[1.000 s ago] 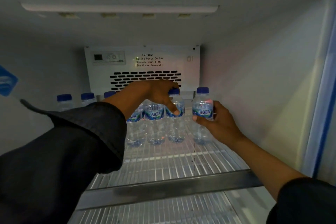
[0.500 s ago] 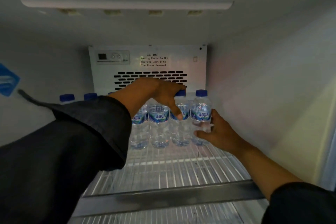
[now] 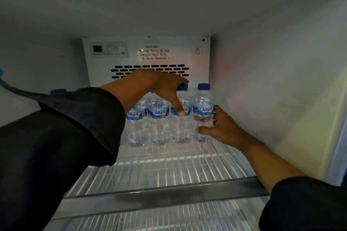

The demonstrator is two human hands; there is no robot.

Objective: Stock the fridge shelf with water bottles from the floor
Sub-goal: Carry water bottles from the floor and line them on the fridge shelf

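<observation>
Four small Aqua water bottles stand upright in a row at the back of the white wire fridge shelf (image 3: 159,170), side by side and touching or almost touching. The left hand (image 3: 163,88) reaches in from the left and comes down over the top of the third bottle (image 3: 181,124). It is closed around that bottle's neck and blue cap, with the thumb pressed on the label. The right hand (image 3: 223,127) reaches in from the right and is loosely open beside the fourth bottle (image 3: 202,110), the one closest to the right fridge wall (image 3: 272,90). Its fingertips touch the bottle's side, but it is hard to tell if it really grips it. The first bottle (image 3: 135,127) is partly hidden behind the left arm, and the second bottle (image 3: 159,124) stands between it and the third. The big dark left sleeve (image 3: 62,146) blocks most of the left side of the shelf. Over the sleeve, more blue caps (image 3: 58,91) peek out farther left, but their bottles are hidden. Behind the row is a white back panel (image 3: 146,56) with dark vent slots and a caution note. A metal bar (image 3: 159,195) runs along the front edge of the shelf, and the front part of the shelf is bare wire.
</observation>
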